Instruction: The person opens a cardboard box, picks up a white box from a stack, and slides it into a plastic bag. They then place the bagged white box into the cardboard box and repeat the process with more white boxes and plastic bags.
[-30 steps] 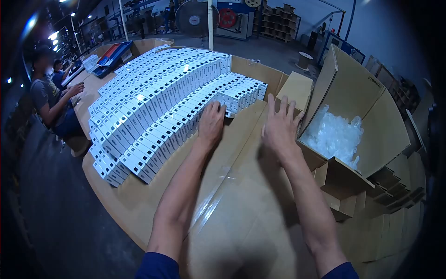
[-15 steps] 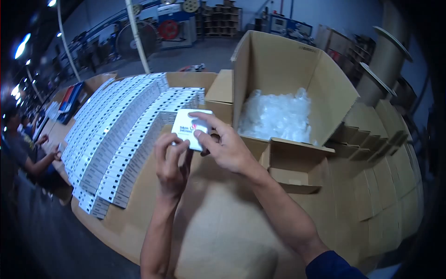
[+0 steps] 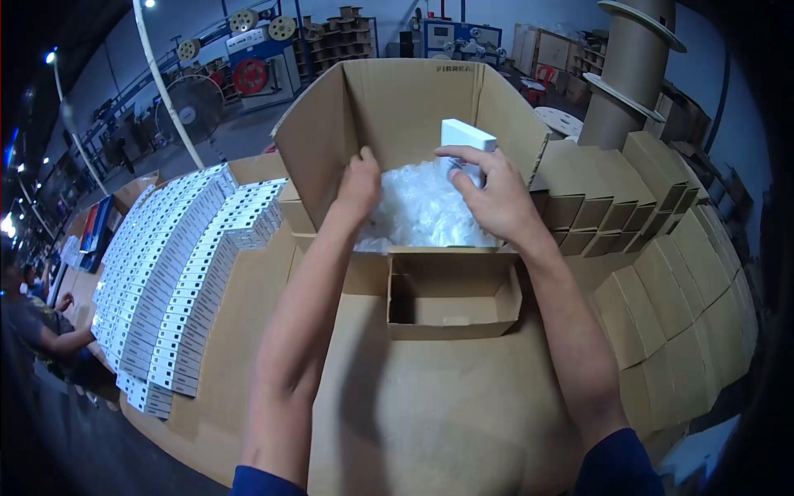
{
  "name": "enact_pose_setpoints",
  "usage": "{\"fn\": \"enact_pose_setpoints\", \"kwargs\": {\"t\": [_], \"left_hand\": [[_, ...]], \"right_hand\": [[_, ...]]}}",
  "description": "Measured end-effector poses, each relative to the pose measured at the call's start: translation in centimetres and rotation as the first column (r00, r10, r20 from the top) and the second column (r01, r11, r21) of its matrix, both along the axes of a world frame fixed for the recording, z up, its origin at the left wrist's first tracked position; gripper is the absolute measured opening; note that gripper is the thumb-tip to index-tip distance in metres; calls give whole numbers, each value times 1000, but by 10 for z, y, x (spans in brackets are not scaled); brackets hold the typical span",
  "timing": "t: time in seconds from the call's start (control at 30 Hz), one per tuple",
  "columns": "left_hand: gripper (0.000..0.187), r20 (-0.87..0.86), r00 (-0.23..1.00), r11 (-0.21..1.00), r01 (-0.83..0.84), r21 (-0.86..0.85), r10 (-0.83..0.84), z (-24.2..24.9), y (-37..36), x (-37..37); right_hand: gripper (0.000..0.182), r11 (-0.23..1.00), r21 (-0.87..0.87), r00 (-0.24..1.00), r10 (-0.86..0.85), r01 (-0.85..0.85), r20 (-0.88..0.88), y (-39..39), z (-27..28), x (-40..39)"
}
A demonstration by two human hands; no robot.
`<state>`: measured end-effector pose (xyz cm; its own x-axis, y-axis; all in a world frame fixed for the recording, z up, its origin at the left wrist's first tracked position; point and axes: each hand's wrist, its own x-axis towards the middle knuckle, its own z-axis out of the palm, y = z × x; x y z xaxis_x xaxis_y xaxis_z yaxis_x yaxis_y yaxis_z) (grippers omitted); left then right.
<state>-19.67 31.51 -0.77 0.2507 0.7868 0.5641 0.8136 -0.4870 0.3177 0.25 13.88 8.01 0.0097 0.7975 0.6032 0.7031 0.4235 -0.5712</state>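
Note:
My right hand grips a small white box, held upright above the big open carton. Inside that carton lies a heap of clear plastic bags. My left hand is in the carton by its left wall, beside the bags. Its fingers are curled, and what they hold, if anything, is hidden. In front of the big carton stands a small open cardboard box, with nothing visible inside.
Long rows of white boxes are stacked on the left of the cardboard-covered table. Stacked brown cartons stand on the right. A person works at the far left. Large spools and machines are behind.
Both hands have moved from the white box stacks to the big carton. My left hand has let go of the white box; my right hand still holds it. The view has turned right.

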Motion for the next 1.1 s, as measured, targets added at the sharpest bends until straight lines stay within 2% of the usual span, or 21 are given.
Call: {"fn": "enact_pose_setpoints", "kwargs": {"t": [0.03, 0.13, 0.17, 0.23, 0.27, 0.37, 0.4, 0.5, 0.53, 0.57, 0.6, 0.63, 0.7, 0.73, 0.83, 0.87, 0.93, 0.97, 1.03, 1.07, 1.1], "left_hand": [[29, -47, 998, 992, -48, -114, 43, -5, 17, -3], [41, -125, 992, 990, -28, -137, 11, 3, 28, -16], [40, -27, 999, 993, 43, -110, -46, 5, 23, -16], [38, 162, 972, 982, 182, -45, -172, 45, -41, -14], [32, 192, 966, 978, 193, -74, -176, 57, -63, -15], [24, 488, 759, 887, 455, 75, -431, 62, -120, -23], [23, 455, 765, 878, 469, 92, -456, 69, -147, -23], [19, 395, 749, 841, 521, 145, -532, 85, -233, -19], [18, 422, 739, 840, 529, 119, -525, 86, -256, -18], [17, 449, 730, 839, 537, 89, -515, 83, -277, -18], [15, 510, 744, 864, 504, -3, -432, 76, -297, -21], [14, 580, 718, 877, 480, -14, -383, 69, -316, -21], [12, 711, 647, 902, 429, -42, -275, 54, -347, -15], [13, 700, 653, 921, 390, 16, -289, 43, -357, -12], [21, 945, 292, 888, 460, -1, -150, 10, -384, -22], [31, 993, 94, 871, 491, 17, -72, -2, -395, -25], [41, 983, -139, 869, 493, -36, 119, -21, -432, -14], [47, 946, -256, 866, 498, -47, 199, -29, -448, -6], [28, 970, -121, 758, 647, -83, 210, -56, -476, 0], [25, 989, 114, 794, 590, -147, 98, -63, -483, 0], [22, 937, 349, 837, 514, -189, -3, -67, -487, 0]], "right_hand": [[31, 1000, -14, 1000, 14, -15, -2, 0, 2, 3], [32, 997, -56, 997, 59, -61, -44, -3, 1, 10], [32, 996, -53, 997, 63, -65, -55, -4, -1, 13], [32, 996, -51, 995, 65, -69, -79, -10, -3, 18], [36, 995, -51, 994, 77, -81, -74, -15, -2, 21], [46, 990, 50, 991, 134, -132, -30, -41, 2, 20], [55, 983, 101, 988, 156, -154, -10, -52, 4, 19], [57, 964, 155, 975, 207, -217, 75, -94, 6, 7], [51, 973, 34, 973, 229, -230, 25, -115, 3, 3], [38, 972, 56, 972, 226, -229, 64, -130, -10, 3], [33, 977, -55, 978, 204, -206, -38, -156, -15, 1], [30, 968, -164, 976, 169, -190, -135, -182, -21, -3], [30, 982, -57, 947, 159, -182, -279, -224, -61, -7], [31, 966, -189, 932, 99, -173, -349, -252, -63, -11], [37, 957, -279, 849, -82, -78, -521, -305, -110, -28], [38, 955, -298, 833, -153, -14, -531, -320, -122, -34], [41, 944, -312, 794, -272, 110, -543, -341, -137, -45], [41, 952, -278, 771, -273, 130, -576, -346, -142, -52], [41, 962, -217, 720, -268, 165, -640, -356, -152, -66], [39, 947, -277, 757, -302, 166, -579, -363, -153, -69], [37, 958, -256, 730, -264, 125, -630, -365, -162, -72]]}}
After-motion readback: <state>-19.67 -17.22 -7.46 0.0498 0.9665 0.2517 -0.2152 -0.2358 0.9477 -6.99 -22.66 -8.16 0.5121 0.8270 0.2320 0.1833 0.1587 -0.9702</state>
